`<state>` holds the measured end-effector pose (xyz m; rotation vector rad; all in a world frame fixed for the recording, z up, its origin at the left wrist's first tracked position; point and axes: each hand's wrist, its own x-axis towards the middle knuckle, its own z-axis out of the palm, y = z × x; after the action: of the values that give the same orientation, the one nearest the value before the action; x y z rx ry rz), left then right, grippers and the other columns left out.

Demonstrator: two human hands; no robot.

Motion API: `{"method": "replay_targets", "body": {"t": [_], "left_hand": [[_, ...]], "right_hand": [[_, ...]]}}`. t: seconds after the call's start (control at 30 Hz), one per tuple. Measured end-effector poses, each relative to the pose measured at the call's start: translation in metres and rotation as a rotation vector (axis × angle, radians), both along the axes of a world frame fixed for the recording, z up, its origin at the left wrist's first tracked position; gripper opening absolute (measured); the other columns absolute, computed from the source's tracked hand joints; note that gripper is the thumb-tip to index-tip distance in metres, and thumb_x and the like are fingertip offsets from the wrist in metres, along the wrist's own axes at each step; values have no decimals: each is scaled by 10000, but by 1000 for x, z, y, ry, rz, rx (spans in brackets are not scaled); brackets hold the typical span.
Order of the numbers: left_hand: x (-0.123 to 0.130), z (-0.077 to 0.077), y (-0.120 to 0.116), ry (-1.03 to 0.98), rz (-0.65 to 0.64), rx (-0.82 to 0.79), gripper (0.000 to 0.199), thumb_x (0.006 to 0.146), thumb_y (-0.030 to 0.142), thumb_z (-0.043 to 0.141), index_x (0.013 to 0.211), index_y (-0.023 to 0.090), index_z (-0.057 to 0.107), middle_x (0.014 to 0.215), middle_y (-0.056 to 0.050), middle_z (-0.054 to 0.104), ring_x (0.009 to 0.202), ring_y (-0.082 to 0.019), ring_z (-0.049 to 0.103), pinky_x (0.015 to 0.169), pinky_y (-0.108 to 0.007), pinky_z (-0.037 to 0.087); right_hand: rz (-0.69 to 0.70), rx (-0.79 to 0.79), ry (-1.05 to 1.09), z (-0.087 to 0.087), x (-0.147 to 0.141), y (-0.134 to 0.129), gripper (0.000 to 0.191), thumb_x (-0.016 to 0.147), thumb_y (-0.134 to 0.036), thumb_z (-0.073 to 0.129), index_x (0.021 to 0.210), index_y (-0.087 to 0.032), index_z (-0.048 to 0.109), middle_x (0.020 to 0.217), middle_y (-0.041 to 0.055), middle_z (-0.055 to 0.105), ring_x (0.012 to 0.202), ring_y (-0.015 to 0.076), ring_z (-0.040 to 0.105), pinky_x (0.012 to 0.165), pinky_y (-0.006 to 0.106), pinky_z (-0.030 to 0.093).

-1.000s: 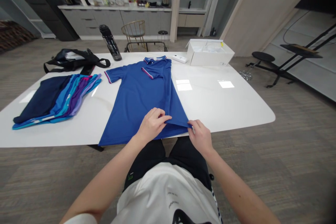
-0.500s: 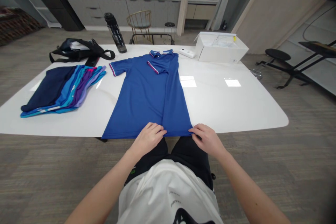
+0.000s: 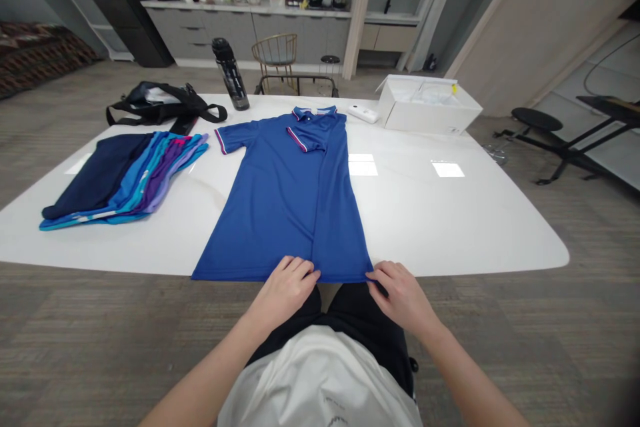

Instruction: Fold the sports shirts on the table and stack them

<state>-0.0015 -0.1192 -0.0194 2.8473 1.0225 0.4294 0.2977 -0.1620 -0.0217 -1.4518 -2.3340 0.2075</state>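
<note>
Both hands rest at the near hem of a blue polo shirt (image 3: 287,203) spread on a white table (image 3: 450,227).

The shirt lies flat with its collar toward the far side and its right third folded over lengthwise, so 1 sleeve shows on the left only. The left hand (image 3: 285,290) lies palm down on the hem at the fold line, fingers together and slightly curled; the right hand (image 3: 403,293) touches the hem's right corner, and I cannot tell whether it pinches the cloth or only presses it. To the left sits a fanned stack of folded shirts (image 3: 123,180), with a black bag (image 3: 160,103) and a dark bottle (image 3: 230,73) behind it. A white box (image 3: 430,107) and a small white remote (image 3: 363,113) stand at the far side.
</note>
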Motion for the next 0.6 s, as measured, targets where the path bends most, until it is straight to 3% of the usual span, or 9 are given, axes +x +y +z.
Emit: {"method": "replay_targets", "body": {"t": [0.17,0.37,0.47,0.6], "left_hand": [[1,2,-3,-26,12,-68,261,993,158,522,1219,194,647,1018,-67,654,927,-207,592,842,-383,450],[1,21,6,-91,51,-309,277,997,441,558,1168,259,677,994,-25,697,955,-201,647,930,-397,448],[3,31,38,-114,93,-352,246,1038,388,479,1111,289,692,1016,6,721,962,-177,672,951,-366,449],[15,34,108,-146,141,-338,245,1023,322,475,1038,281,716,981,6,719,919,-169,676,859,-302,489]], "right_hand": [[7,-9,16,4,7,0,129,964,-166,539,933,-203,658,860,58,623,812,208,597,760,363,459],[-8,-124,65,11,9,11,148,988,-355,594,983,-234,680,908,62,666,829,217,617,785,379,469],[-75,-150,132,15,10,46,192,1019,-335,526,978,-245,689,888,49,675,817,202,628,789,351,476],[-93,-215,174,18,5,131,164,988,-335,566,988,-253,708,872,10,686,736,163,613,729,295,466]]}}
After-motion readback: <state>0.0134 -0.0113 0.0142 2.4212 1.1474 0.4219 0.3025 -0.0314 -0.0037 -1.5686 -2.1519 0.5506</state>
